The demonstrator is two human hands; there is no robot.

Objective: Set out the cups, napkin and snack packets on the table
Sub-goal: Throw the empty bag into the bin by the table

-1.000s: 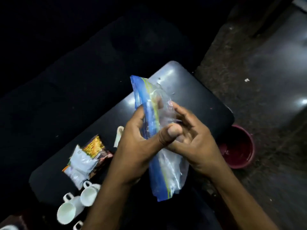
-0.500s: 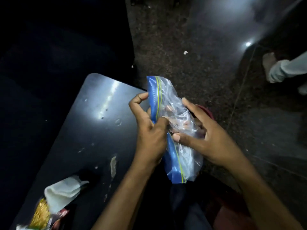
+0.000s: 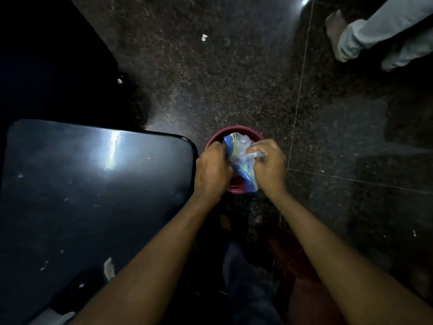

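Observation:
A clear plastic bag with a blue and yellow zip strip [image 3: 236,151] is crumpled between both hands, inside the mouth of a dark red bucket [image 3: 234,131] that stands on the floor right of the table. My left hand [image 3: 212,171] grips the bag's blue edge. My right hand [image 3: 269,165] clutches the clear part. The black table [image 3: 93,184] fills the left side. Only a white scrap, perhaps the napkin [image 3: 56,316], shows at the table's near edge. The cups and snack packets are out of view.
The floor is dark speckled stone. Another person's legs in light trousers and a bare foot [image 3: 365,31] are at the top right. A small white mark [image 3: 108,268] lies on the table's near part. My own legs are below, between my arms.
The view swung right, away from the cups and packets. Both hands carried the bag off the table side and down into the red bucket, crumpling it.

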